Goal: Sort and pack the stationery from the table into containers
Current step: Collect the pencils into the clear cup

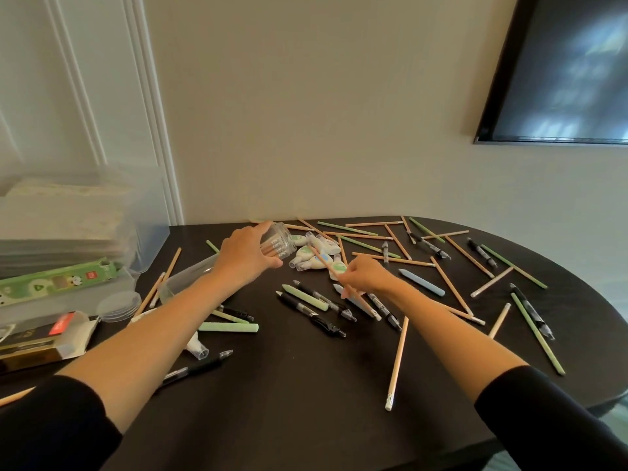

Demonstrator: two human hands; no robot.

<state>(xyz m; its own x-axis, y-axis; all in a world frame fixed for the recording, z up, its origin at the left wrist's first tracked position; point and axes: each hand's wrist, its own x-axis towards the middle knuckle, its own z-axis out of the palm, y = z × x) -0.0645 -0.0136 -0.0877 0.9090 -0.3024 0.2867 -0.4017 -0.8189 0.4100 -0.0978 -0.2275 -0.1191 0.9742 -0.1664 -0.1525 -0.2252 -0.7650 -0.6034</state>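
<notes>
Pinching a pencil [324,263], right fingers [353,271] hold it near the jar [280,244] that left fingers [263,227] grip.

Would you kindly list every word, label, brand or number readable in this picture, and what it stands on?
Nothing reads clearly.
On the green box: a small red logo, blurred.
On the black and gold box: a red label, blurred.
On the correction tapes: green and blue labels, too small.
On the jar in the left hand: pale marks, unreadable.
On the black pens: print too small.

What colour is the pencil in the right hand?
Pale wood tan pencil, clearest in head view.
</notes>
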